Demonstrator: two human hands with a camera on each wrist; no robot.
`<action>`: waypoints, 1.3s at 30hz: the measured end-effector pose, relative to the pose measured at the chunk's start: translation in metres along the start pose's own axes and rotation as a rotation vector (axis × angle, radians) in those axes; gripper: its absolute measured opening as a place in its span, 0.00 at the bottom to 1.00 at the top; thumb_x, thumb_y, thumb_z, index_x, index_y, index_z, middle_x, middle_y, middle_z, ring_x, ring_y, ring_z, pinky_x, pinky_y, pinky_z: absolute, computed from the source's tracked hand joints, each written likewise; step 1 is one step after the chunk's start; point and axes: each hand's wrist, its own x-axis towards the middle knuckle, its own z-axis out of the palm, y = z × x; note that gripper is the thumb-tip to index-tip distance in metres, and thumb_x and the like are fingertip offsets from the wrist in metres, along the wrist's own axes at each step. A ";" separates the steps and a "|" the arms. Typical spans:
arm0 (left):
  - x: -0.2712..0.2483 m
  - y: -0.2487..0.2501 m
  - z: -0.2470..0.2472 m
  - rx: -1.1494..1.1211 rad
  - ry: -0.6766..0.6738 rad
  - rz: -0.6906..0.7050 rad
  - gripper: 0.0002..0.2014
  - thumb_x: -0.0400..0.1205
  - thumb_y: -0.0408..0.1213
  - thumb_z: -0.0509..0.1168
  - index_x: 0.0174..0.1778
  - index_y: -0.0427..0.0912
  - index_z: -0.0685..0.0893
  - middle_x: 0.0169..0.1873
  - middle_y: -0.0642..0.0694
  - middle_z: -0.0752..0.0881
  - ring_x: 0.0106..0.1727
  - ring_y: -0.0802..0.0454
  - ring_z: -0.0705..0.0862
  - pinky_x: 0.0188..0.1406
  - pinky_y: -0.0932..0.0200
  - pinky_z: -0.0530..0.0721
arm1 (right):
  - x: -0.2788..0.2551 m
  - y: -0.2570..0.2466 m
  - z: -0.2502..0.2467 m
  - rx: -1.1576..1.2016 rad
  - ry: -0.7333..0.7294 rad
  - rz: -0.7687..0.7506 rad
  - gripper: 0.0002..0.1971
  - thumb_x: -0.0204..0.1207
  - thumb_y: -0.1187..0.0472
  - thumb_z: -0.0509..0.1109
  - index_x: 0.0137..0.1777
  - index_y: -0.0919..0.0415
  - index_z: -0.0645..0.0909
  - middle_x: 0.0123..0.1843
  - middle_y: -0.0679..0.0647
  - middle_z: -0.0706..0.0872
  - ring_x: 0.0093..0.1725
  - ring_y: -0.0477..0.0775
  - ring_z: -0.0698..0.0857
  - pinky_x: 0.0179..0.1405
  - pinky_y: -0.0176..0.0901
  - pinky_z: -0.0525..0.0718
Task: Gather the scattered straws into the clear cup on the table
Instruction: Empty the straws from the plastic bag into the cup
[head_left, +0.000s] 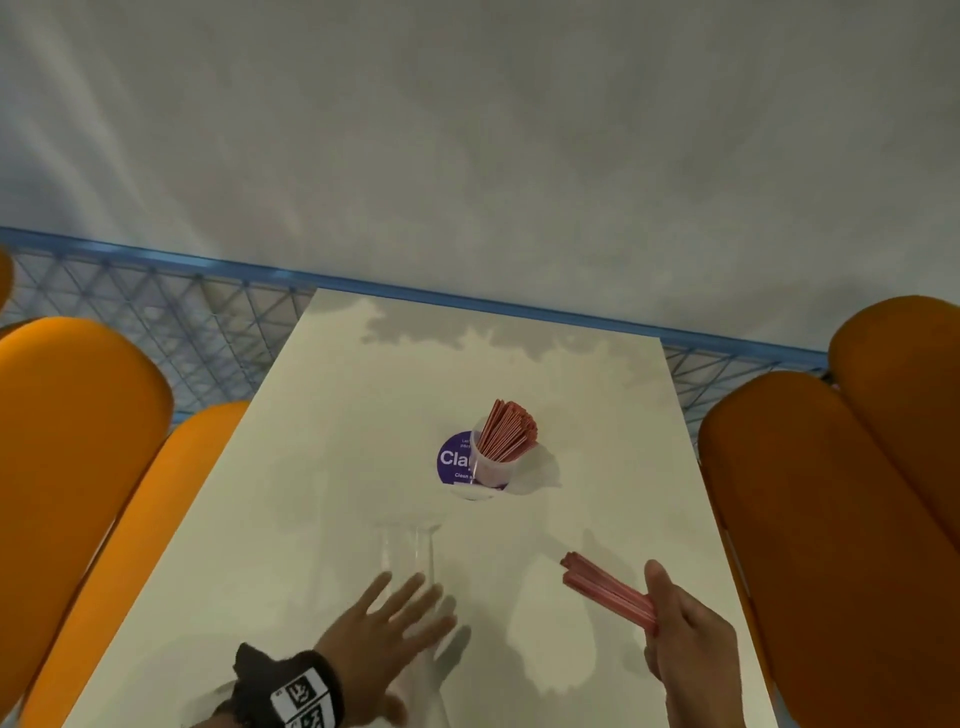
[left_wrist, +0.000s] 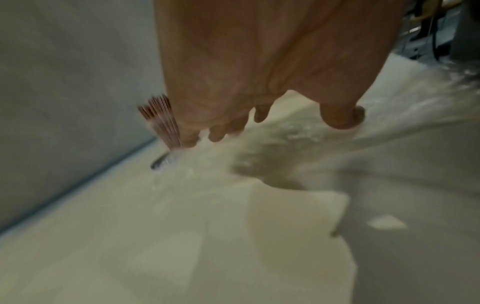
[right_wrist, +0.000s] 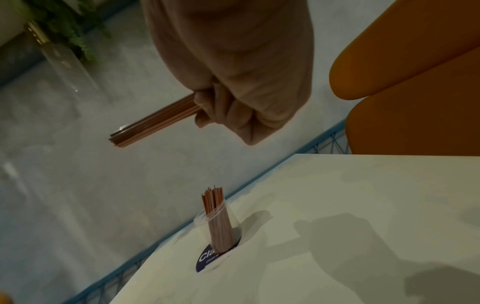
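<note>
A clear cup (head_left: 488, 467) (right_wrist: 221, 222) stands upright in the middle of the white table (head_left: 322, 467), with a bunch of pink straws (head_left: 506, 431) (right_wrist: 215, 214) (left_wrist: 161, 119) leaning in it. My right hand (head_left: 685, 639) (right_wrist: 233, 107) grips a second bundle of pink straws (head_left: 608, 590) (right_wrist: 155, 121) above the table, near and to the right of the cup. My left hand (head_left: 384, 629) (left_wrist: 246, 102) hovers flat over the near table with fingers spread and holds nothing.
A round purple sticker (head_left: 454, 460) (right_wrist: 207, 257) lies under the cup. A tall clear glass vase (head_left: 410, 556) stands just beyond my left fingers. Orange chairs (head_left: 78, 441) (head_left: 841, 493) flank the table. A blue-railed wire fence (head_left: 171, 322) runs behind it.
</note>
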 end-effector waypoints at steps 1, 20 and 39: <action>0.004 -0.002 0.018 -0.044 -0.087 -0.080 0.63 0.53 0.77 0.67 0.83 0.51 0.57 0.78 0.43 0.71 0.80 0.41 0.66 0.77 0.35 0.61 | 0.002 0.000 0.002 -0.023 -0.010 -0.027 0.28 0.79 0.47 0.67 0.23 0.68 0.78 0.16 0.55 0.71 0.21 0.56 0.72 0.26 0.44 0.72; 0.156 -0.063 -0.115 -0.849 0.306 -0.488 0.61 0.58 0.61 0.79 0.82 0.51 0.53 0.75 0.51 0.71 0.72 0.48 0.74 0.71 0.42 0.73 | 0.131 -0.108 0.139 -1.089 -0.099 -0.732 0.18 0.86 0.45 0.53 0.49 0.55 0.79 0.42 0.52 0.86 0.41 0.60 0.85 0.35 0.45 0.73; 0.218 -0.064 -0.092 -1.029 0.430 -0.300 0.47 0.63 0.65 0.72 0.75 0.62 0.57 0.64 0.57 0.72 0.64 0.52 0.78 0.62 0.39 0.81 | 0.207 -0.112 0.177 -0.679 -0.317 -0.566 0.16 0.86 0.50 0.55 0.45 0.57 0.80 0.47 0.51 0.85 0.47 0.54 0.83 0.45 0.42 0.76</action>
